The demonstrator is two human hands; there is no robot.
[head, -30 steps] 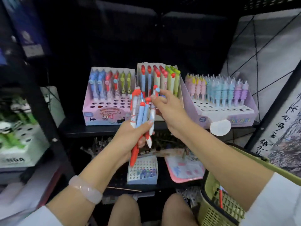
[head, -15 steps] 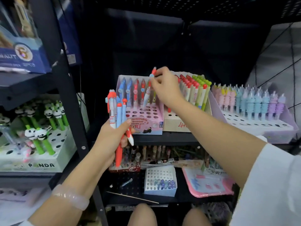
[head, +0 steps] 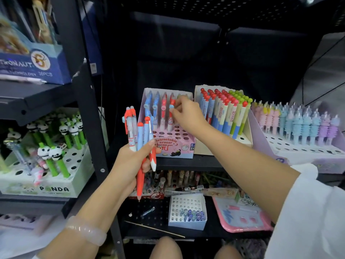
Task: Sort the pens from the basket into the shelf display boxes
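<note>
Pens, a red and blue bundle, are gripped upright in the left hand, fingers curled round the barrels, in front of the shelf. One red pen is now stood in the pink display box, beside pens of the same kind; half a second ago it was held tilted above the holes. Its cap is pinched by the right hand, not yet let go. Seating is judged nearly complete. Release appears next, then another pen from the bundle. Basket not in view.
</note>
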